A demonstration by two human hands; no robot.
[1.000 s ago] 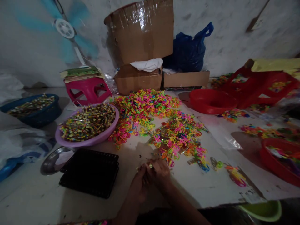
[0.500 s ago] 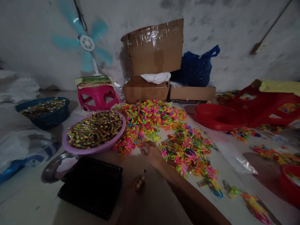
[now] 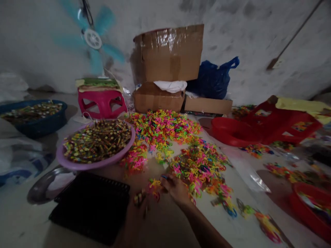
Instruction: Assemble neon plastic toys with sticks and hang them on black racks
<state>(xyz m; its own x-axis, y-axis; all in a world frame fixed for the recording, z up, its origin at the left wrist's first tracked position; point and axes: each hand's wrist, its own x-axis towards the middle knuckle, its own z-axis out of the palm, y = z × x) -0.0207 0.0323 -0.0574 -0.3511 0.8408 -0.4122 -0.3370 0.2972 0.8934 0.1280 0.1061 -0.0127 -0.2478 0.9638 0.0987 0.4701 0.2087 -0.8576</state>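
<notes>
My right hand (image 3: pixel 177 189) is low over the floor, fingers curled, with a small blue plastic piece (image 3: pixel 164 176) at its fingertips. Beside those fingers lies a little cluster of bright plastic pieces (image 3: pixel 154 187), some looped. My left hand (image 3: pixel 134 215), dark and blurred, is closed around several short striped tubes (image 3: pixel 139 198) with pale ends. Ahead spreads a large pile of neon plastic pieces (image 3: pixel 165 125), and a second heap (image 3: pixel 204 165) lies to the right. A lilac basin (image 3: pixel 60 156) full of similar striped tubes stands to the left.
Black stacked trays (image 3: pixel 90 206) lie left of my hands, beside a metal dish (image 3: pixel 38 189). Farther out are a blue tub (image 3: pixel 49 122), a pink stool (image 3: pixel 102 101) with a fan (image 3: pixel 93 39), cardboard boxes (image 3: pixel 170 58), a red basin (image 3: pixel 232 136) and a clear plastic bag (image 3: pixel 248 172).
My right hand has drawn back from the pile towards me, and a small cluster now lies by its fingers. My left hand has shifted left with the tubes. The view has turned slightly right.
</notes>
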